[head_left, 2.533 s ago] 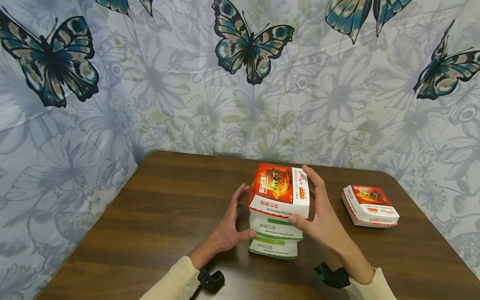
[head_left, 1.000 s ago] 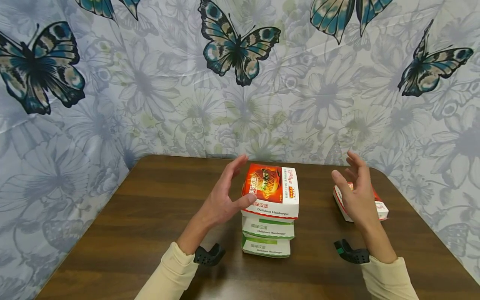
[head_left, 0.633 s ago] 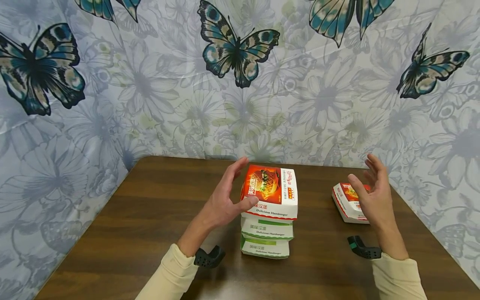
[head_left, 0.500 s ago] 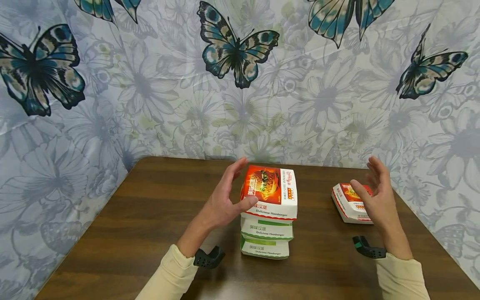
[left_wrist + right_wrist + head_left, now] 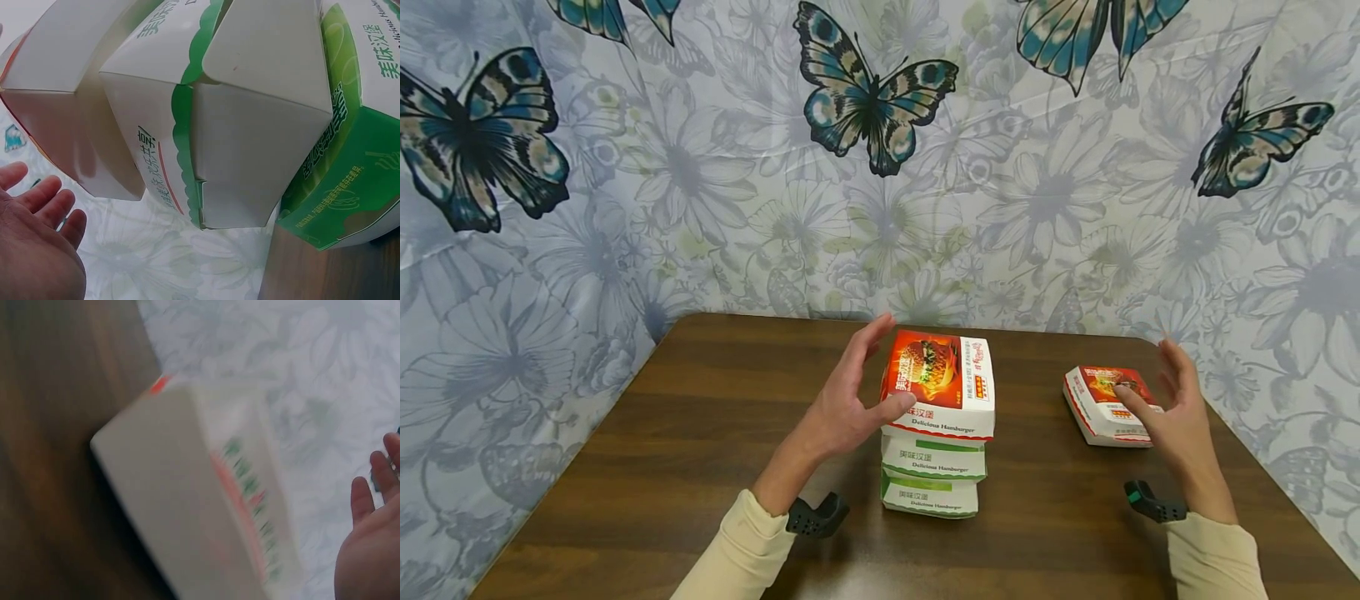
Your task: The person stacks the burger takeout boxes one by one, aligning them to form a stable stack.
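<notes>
A red-and-white hamburger box (image 5: 925, 372) tops a stack, above a green-and-white hamburger box (image 5: 934, 457) and a second green-and-white box (image 5: 930, 495). My left hand (image 5: 844, 404) is beside the top box on its left, fingers extended, thumb across its front corner. In the left wrist view, a gap shows between the fingers and the cartons. Farther right, another red-and-white hamburger box (image 5: 1105, 405) lies flat on the table. My right hand (image 5: 1180, 425) hovers at its right side with spread fingers. The right wrist view, blurred, shows that box (image 5: 187, 494) apart from the fingers.
The brown wooden table (image 5: 737, 375) has rounded far corners. Right behind it hangs a pale floral cloth (image 5: 722, 208) printed with butterflies. Dark wrist straps (image 5: 818, 514) are on both wrists.
My right hand has left the stack's top box, moved right, and lowered beside the separate box. The left hand rose slightly along the stack, then stayed still. The head view shifted slightly.
</notes>
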Motion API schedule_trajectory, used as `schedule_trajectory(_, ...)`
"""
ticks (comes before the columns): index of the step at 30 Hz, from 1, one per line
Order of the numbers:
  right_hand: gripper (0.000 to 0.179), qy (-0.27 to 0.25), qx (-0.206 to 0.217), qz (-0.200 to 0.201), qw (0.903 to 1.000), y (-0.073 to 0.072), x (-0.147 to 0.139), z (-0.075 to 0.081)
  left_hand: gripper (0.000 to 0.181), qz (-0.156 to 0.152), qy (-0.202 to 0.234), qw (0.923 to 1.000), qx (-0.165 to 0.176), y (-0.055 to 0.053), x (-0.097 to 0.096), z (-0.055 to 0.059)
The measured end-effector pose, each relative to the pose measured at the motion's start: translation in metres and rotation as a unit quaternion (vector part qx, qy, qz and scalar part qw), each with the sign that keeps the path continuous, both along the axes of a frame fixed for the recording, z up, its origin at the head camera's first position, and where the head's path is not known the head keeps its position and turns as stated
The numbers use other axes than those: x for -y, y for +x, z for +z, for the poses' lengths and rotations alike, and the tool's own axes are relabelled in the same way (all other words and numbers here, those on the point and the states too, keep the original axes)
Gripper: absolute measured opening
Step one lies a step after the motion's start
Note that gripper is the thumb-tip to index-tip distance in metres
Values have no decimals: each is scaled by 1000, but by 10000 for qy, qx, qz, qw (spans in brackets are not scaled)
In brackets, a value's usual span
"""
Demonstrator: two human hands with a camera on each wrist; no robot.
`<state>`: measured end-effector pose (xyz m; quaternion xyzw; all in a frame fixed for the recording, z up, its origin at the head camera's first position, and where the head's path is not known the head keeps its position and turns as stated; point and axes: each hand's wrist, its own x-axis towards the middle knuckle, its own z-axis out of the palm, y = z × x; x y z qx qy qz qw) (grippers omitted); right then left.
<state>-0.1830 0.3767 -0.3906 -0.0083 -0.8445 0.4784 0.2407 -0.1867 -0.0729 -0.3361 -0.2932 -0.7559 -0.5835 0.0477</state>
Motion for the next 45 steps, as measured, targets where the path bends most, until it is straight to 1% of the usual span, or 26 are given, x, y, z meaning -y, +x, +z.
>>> schedule_trajectory(7,91,-132,104,-298,9994,-1,-14,-21,88,-2,-11,10000,-79,0,0,-1)
schedule_trajectory(10,93,-94,254,-384,9989,-2,-18,-29,88,-1,-2,9999,-135,0,-1,-1)
schedule_trajectory(14,97,-47,522,-479,9975,-1,-20,-36,89,-14,8,9999,-151,-1,-1,-2)
schedule_trajectory(18,102,217,679,-571,9958,0,-21,-40,89,-14,-2,9999,-113,0,-1,-1)
schedule_trajectory(21,100,591,546,-590,9950,-1,-24,-42,89,-15,-14,9999,-110,0,-1,-1)
schedule_trajectory(24,95,837,334,-533,9945,-1,-26,-46,89,-17,-21,9999,-99,1,-1,-1)
schedule_trajectory(27,93,895,313,-453,9945,0,-27,-48,89,-10,-28,10000,-85,1,-1,-1)
schedule_trajectory(32,94,572,658,-196,9960,2,-26,-53,89,-20,-31,9999,-93,1,-1,-1)
schedule_trajectory(35,98,497,781,15,9957,2,-26,-56,88,-45,-15,9999,-120,0,-1,-2)
schedule_trajectory(38,104,517,779,211,9954,0,-28,-60,89,-66,4,9999,-135,0,-1,-2)
schedule_trajectory(42,112,679,738,320,9944,-3,-30,-63,89,-97,35,9999,-125,-1,-1,-2)
schedule_trajectory(45,115,879,617,400,9934,-5,-31,-65,89,-121,49,9998,-124,-2,-1,-3)
